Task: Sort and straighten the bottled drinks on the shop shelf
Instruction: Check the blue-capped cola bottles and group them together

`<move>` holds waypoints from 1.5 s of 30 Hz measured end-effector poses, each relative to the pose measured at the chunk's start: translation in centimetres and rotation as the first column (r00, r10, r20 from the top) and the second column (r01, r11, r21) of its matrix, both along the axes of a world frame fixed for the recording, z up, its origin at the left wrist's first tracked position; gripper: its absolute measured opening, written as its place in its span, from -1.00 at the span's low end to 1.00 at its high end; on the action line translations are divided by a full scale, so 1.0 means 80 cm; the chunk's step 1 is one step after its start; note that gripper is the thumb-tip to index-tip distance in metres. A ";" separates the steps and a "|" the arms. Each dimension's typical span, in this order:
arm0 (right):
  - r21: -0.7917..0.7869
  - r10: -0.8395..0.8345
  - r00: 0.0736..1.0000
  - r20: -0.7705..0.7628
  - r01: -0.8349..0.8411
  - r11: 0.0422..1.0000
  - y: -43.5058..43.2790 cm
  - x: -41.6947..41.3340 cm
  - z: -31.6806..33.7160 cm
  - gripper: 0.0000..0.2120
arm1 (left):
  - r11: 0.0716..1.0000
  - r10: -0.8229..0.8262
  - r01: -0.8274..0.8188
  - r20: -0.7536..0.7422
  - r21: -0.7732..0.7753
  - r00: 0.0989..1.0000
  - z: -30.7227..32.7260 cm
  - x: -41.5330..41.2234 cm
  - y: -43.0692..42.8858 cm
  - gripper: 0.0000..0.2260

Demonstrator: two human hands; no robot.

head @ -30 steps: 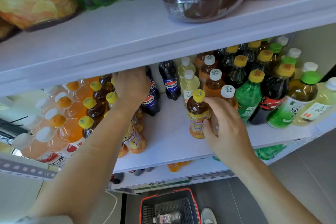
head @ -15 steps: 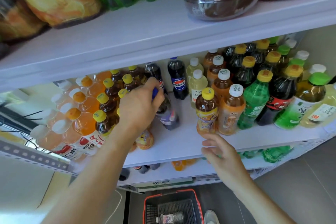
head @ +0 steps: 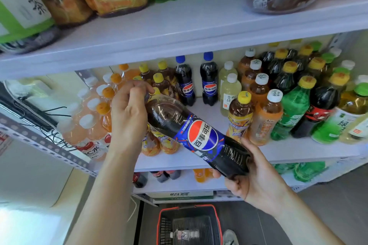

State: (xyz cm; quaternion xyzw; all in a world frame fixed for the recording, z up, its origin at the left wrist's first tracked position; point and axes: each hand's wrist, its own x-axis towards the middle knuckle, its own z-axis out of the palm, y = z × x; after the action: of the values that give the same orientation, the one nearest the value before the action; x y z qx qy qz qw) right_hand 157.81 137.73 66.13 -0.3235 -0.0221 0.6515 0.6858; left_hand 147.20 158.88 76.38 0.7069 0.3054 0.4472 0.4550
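The left hand [head: 127, 113] curls round the neck of the cola [head: 199, 137] and the right hand [head: 258, 181] wraps its base. It hangs tilted between them, in front of the shelf [head: 298, 149]. Best stand it upright beside the standing colas [head: 209, 82] beyond the left fingers. Half a second ago the right hand was empty and the cola was on the shelf under the left hand alone.

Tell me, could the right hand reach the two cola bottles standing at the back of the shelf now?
Probably not yet: the right hand holds the base of the tilted cola bottle. The way looks free, though: bare shelf lies before the standing cola bottles.
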 end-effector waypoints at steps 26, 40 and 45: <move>0.209 -0.199 0.892 0.407 0.121 0.970 -0.028 0.011 0.040 -0.19 | 0.925 -0.285 0.325 0.205 -0.195 0.936 0.014 -0.007 -0.004 -0.77; 0.173 -0.267 0.269 0.925 0.329 0.929 -0.025 -0.014 0.066 -0.46 | 0.961 -0.239 0.166 -0.362 -0.221 0.901 0.002 -0.007 0.029 -0.68; 0.145 -0.172 0.051 0.984 0.344 0.928 -0.025 -0.018 0.077 -0.19 | 0.908 -0.234 0.227 0.022 -0.352 0.972 -0.008 -0.007 0.025 -0.79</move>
State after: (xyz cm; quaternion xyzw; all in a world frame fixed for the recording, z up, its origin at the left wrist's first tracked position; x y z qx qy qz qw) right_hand 156.36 135.75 72.27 -0.7152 -0.3724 0.1340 0.5761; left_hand 146.64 160.85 75.71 0.6495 0.2995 0.3211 0.6207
